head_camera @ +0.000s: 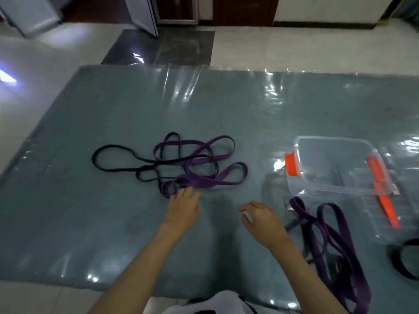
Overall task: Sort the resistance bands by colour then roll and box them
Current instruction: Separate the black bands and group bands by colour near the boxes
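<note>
Our left grip reaches wide, fingertips touching the purple band; our right grip hovers loose, holding nothing.

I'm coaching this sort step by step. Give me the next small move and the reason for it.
Probably pinch the near purple loop with the left hand and draw it free of the black band. The two lie tangled in one heap on the mat, the left fingers already reach that loop, both hands hold nothing, and the box looks empty.
</note>
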Demonstrator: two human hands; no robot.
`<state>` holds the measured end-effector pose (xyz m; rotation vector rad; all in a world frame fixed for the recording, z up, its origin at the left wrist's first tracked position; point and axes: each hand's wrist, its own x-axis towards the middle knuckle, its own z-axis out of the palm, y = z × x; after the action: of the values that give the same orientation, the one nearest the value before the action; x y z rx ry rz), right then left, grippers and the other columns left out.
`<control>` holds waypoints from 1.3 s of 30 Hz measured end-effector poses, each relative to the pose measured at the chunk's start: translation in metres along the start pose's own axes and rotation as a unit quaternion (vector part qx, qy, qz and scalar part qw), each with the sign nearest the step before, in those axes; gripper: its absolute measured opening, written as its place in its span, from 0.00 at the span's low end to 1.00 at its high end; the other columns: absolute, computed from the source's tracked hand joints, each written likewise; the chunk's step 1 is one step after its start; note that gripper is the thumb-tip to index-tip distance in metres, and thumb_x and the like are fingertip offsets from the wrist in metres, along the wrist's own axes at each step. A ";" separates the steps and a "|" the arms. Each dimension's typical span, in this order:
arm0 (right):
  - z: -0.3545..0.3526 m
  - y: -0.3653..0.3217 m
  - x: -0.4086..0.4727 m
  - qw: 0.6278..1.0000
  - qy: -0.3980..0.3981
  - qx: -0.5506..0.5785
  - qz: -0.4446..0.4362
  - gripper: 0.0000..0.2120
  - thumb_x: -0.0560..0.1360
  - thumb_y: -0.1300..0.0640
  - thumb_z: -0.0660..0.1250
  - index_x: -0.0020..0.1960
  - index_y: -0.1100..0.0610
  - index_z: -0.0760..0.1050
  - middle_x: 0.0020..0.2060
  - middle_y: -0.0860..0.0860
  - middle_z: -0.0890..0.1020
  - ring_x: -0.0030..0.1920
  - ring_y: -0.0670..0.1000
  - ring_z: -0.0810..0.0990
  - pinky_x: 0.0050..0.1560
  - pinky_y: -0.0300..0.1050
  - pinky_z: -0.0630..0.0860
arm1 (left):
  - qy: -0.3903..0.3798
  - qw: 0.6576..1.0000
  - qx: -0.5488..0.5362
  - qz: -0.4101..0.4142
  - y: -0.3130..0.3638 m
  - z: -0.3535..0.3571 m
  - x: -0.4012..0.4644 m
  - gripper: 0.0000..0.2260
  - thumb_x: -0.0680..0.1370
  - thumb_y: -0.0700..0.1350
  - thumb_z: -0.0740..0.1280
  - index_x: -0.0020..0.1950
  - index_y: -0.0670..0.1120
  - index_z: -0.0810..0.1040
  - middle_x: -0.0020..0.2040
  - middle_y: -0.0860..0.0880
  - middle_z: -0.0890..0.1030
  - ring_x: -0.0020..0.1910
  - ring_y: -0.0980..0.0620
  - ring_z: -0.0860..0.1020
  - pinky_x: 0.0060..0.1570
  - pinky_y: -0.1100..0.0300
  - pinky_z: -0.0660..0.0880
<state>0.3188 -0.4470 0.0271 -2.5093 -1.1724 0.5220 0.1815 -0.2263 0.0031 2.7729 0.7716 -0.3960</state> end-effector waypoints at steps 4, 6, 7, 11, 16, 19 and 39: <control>0.008 -0.015 0.023 1.000 -0.011 -0.001 0.013 0.11 0.81 0.54 0.67 0.61 0.54 0.82 0.56 0.52 0.84 0.56 0.56 0.83 0.59 0.51 0.78 | 0.008 1.000 -0.013 -0.001 -0.033 -0.010 0.026 0.23 0.83 0.47 0.64 0.79 0.50 0.67 0.78 0.46 0.66 0.76 0.44 0.66 0.72 0.44 0.68; 0.011 -0.019 0.037 1.000 -0.017 0.003 0.021 0.12 0.81 0.54 0.68 0.62 0.54 0.82 0.56 0.52 0.84 0.57 0.56 0.83 0.59 0.51 0.78 | 0.025 0.999 -0.027 -0.004 -0.043 -0.015 0.037 0.22 0.84 0.49 0.63 0.78 0.50 0.68 0.78 0.46 0.66 0.75 0.45 0.66 0.71 0.45 0.68; 0.013 -0.020 0.045 0.999 -0.022 0.005 0.024 0.12 0.81 0.55 0.68 0.62 0.55 0.82 0.57 0.53 0.84 0.57 0.56 0.82 0.59 0.51 0.78 | 0.032 0.999 -0.033 -0.006 -0.046 -0.017 0.043 0.22 0.84 0.49 0.63 0.78 0.50 0.69 0.78 0.46 0.66 0.75 0.45 0.66 0.70 0.45 0.69; 0.015 -0.023 0.080 0.998 -0.039 0.015 0.036 0.14 0.81 0.54 0.68 0.66 0.56 0.81 0.63 0.52 0.82 0.62 0.55 0.81 0.62 0.50 0.77 | 0.037 0.998 -0.056 -0.003 -0.058 -0.021 0.072 0.22 0.85 0.48 0.62 0.80 0.51 0.67 0.81 0.47 0.63 0.79 0.45 0.64 0.73 0.45 0.68; 0.019 -0.026 0.129 0.996 -0.055 0.050 0.044 0.16 0.81 0.56 0.68 0.68 0.53 0.78 0.63 0.51 0.80 0.62 0.54 0.81 0.61 0.51 0.78 | 0.056 0.991 -0.105 -0.053 -0.074 -0.022 0.112 0.20 0.84 0.48 0.66 0.75 0.47 0.69 0.72 0.45 0.71 0.70 0.43 0.71 0.64 0.48 0.74; 0.026 -0.030 0.157 0.995 -0.053 0.071 0.049 0.20 0.81 0.55 0.68 0.73 0.52 0.74 0.66 0.52 0.77 0.60 0.55 0.82 0.59 0.54 0.81 | 0.076 0.960 -0.237 -0.130 -0.080 -0.017 0.129 0.18 0.81 0.48 0.71 0.66 0.43 0.69 0.63 0.42 0.75 0.60 0.40 0.77 0.52 0.48 0.77; 0.074 -0.012 0.126 0.982 -0.025 0.152 0.112 0.10 0.82 0.58 0.70 0.61 0.59 0.84 0.61 0.52 0.79 0.53 0.55 0.85 0.58 0.45 0.79 | 0.117 0.911 -0.375 -0.123 -0.072 0.014 0.093 0.16 0.83 0.43 0.69 0.71 0.47 0.79 0.66 0.50 0.81 0.64 0.49 0.79 0.69 0.49 0.74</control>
<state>0.3525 -0.3314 -0.0568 -2.3814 -0.7587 0.7626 0.2177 -0.1272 -0.0508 2.0165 1.0581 0.1818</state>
